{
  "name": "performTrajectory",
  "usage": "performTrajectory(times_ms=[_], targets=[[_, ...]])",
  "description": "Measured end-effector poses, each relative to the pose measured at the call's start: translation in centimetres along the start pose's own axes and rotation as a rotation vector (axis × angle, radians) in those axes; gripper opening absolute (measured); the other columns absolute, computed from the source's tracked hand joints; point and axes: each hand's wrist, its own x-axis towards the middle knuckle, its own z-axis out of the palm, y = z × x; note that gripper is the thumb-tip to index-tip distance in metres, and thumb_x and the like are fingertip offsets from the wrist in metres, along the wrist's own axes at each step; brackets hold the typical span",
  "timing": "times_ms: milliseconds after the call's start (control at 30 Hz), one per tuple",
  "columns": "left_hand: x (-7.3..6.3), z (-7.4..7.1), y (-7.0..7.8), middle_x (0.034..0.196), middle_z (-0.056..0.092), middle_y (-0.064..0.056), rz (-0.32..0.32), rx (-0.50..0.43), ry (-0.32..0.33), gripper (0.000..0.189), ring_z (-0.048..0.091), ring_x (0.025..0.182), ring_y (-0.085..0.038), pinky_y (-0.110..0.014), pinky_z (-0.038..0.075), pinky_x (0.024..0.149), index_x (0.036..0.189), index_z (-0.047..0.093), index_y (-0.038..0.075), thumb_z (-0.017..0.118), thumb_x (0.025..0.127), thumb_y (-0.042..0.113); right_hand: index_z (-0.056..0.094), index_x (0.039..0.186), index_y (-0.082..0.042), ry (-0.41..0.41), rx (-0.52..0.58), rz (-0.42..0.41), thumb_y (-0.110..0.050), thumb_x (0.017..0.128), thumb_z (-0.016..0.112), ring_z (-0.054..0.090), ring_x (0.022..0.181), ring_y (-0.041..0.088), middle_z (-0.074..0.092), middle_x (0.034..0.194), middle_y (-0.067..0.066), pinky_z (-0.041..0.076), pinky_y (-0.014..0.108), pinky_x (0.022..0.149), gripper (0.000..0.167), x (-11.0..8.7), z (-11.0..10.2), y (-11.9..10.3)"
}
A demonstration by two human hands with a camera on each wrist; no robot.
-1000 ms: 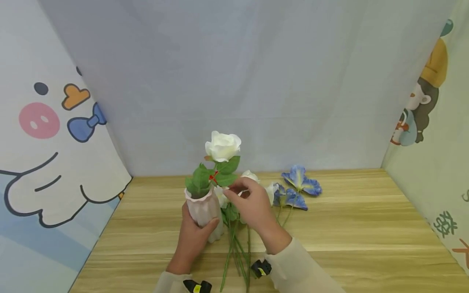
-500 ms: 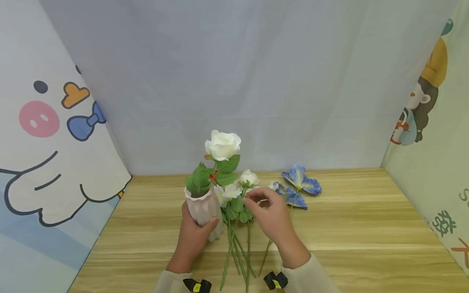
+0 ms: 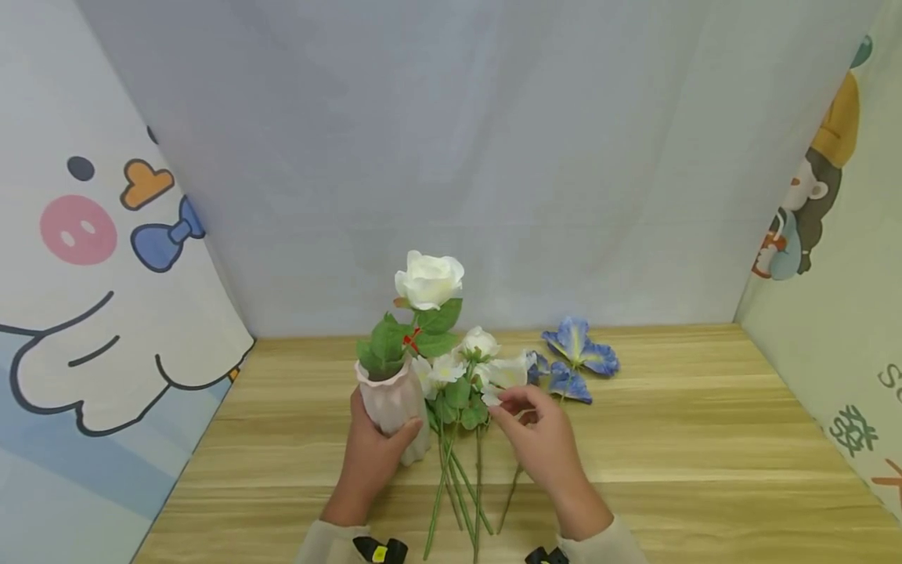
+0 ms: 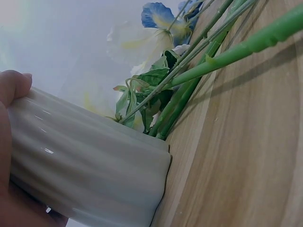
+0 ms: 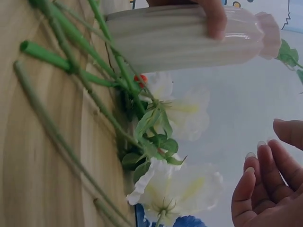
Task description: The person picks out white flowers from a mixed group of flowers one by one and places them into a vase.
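My left hand point(image 3: 375, 462) grips the pale pink fluted vase point(image 3: 391, 403) around its side, the vase standing on the table. A white rose point(image 3: 428, 280) with green leaves and a small red tie rises from its mouth. My right hand point(image 3: 546, 440) hovers over the loose flowers to the right, fingertips near a white petal. In the right wrist view its fingers are loosely bent, thumb apart, with nothing between them. Beneath lie white flowers point(image 5: 184, 189) with yellow centres, a white rosebud point(image 3: 480, 342) and green stems point(image 3: 451, 478) pointing toward me.
Blue iris-like flowers point(image 3: 578, 348) lie at the back right of the wooden table point(image 3: 705, 439). A grey cloth point(image 3: 564, 157) hangs behind it. Printed cartoon panels stand left and right.
My right hand has drawn away from the vase's rose, moving right and toward me, uncovering the white flowers and the rosebud. My left hand and the vase stay in place.
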Motion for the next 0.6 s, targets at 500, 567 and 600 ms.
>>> performTrajectory(times_ms=[500, 567, 600], targets=[[0.3, 0.2, -1.1, 0.133, 0.052, -0.018, 0.005, 0.005, 0.006, 0.094, 0.057, 0.116, -0.033, -0.052, 0.046, 0.094, 0.154, 0.020, 0.010, 0.084, 0.085, 0.015, 0.066, 0.123, -0.005, -0.009, -0.154, 0.089, -0.023, 0.094, 0.079, 0.059, 0.101, 0.020, 0.064, 0.112, 0.011, 0.051, 0.035, 0.087, 0.036, 0.1, -1.9, 2.0], [0.3, 0.2, -1.1, 0.133, 0.052, -0.017, 0.003, 0.009, 0.007, 0.094, 0.057, 0.115, -0.033, -0.052, 0.046, 0.094, 0.154, 0.021, 0.011, 0.085, 0.085, 0.016, 0.064, 0.127, -0.003, -0.021, -0.200, 0.081, -0.023, 0.094, 0.079, 0.058, 0.103, 0.023, 0.062, 0.115, 0.013, 0.051, 0.037, 0.087, 0.041, 0.3, -2.3, 2.2], [0.4, 0.1, -1.0, 0.133, 0.052, -0.017, 0.003, 0.011, 0.007, 0.094, 0.057, 0.115, -0.033, -0.052, 0.046, 0.094, 0.154, 0.021, 0.012, 0.085, 0.085, 0.016, 0.063, 0.128, -0.002, -0.024, -0.221, 0.081, -0.023, 0.094, 0.079, 0.058, 0.104, 0.025, 0.061, 0.117, 0.014, 0.051, 0.038, 0.087, 0.043, 0.5, -2.5, 2.3]])
